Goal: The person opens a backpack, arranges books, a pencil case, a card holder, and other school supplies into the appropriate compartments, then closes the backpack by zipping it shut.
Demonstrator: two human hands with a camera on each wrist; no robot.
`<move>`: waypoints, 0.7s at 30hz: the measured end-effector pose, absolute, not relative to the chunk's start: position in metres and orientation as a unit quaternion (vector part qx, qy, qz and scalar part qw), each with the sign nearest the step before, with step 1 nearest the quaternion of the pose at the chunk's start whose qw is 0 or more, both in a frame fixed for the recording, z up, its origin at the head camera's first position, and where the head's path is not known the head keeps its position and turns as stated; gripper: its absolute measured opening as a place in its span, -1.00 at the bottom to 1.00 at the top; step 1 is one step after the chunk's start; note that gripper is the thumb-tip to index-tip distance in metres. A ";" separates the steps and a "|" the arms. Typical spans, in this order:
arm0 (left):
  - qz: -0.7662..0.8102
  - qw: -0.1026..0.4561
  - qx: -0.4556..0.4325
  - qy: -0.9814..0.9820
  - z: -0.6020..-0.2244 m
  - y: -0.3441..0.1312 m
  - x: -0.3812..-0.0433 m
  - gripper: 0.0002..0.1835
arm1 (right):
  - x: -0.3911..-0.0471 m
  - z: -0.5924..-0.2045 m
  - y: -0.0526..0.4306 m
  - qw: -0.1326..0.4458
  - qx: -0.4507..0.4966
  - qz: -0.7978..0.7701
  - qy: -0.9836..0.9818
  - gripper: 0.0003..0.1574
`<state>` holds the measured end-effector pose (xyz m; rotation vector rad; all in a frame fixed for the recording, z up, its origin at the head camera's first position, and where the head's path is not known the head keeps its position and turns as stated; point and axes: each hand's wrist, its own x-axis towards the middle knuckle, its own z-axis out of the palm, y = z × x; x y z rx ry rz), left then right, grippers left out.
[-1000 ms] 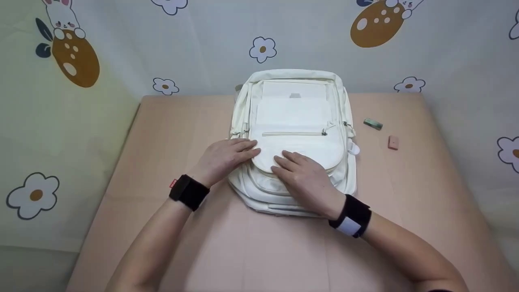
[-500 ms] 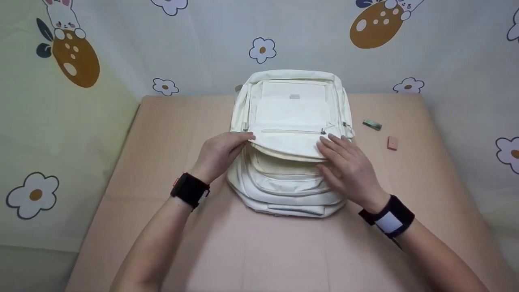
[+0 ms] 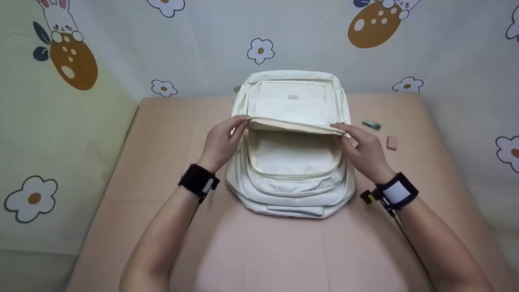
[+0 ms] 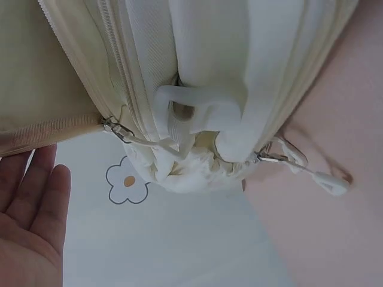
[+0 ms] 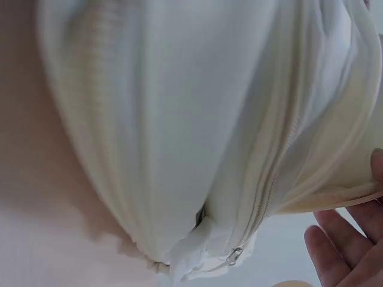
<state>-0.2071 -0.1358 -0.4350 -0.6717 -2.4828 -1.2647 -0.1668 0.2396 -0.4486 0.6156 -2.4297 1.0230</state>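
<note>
A cream backpack (image 3: 294, 198) lies front side up on the table. Its front pocket flap (image 3: 296, 125) is lifted and folded toward the top, so the pale inside of the pocket (image 3: 294, 152) shows. At the flap's left edge my left hand (image 3: 221, 140) pinches the fabric; the left wrist view has its fingers (image 4: 51, 206) at the flap rim, beside a metal zipper pull (image 4: 114, 127). My right hand (image 3: 365, 150) pinches the right edge, thumb below and fingers above. In the right wrist view, fingers (image 5: 341, 239) meet the same rim.
A small green block (image 3: 371, 124) and a pink block (image 3: 392, 142) lie on the table right of the backpack. The pink tabletop (image 3: 170, 134) extends around it. Patterned cloth (image 3: 211, 48) hangs behind and at both sides. A cable (image 3: 411, 247) runs along the right forearm.
The flap, flat on the pocket a second ago, has been raised and folded back, baring the inside. My right hand moved from the middle to the flap's right edge; my left hand moved up.
</note>
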 end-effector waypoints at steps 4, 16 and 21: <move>-0.503 0.110 -0.211 -0.831 -0.433 -0.131 -0.216 -0.73 | -0.180 -0.441 0.239 0.179 0.168 0.417 -0.875 -0.76; -0.558 0.092 -0.157 -0.810 -0.424 -0.121 -0.238 -0.73 | -0.214 -0.418 0.237 0.116 0.100 0.436 -0.887 -0.66; -0.573 0.076 -0.131 -0.806 -0.423 -0.119 -0.247 -0.73 | -0.228 -0.410 0.239 0.072 0.088 0.434 -0.894 -0.58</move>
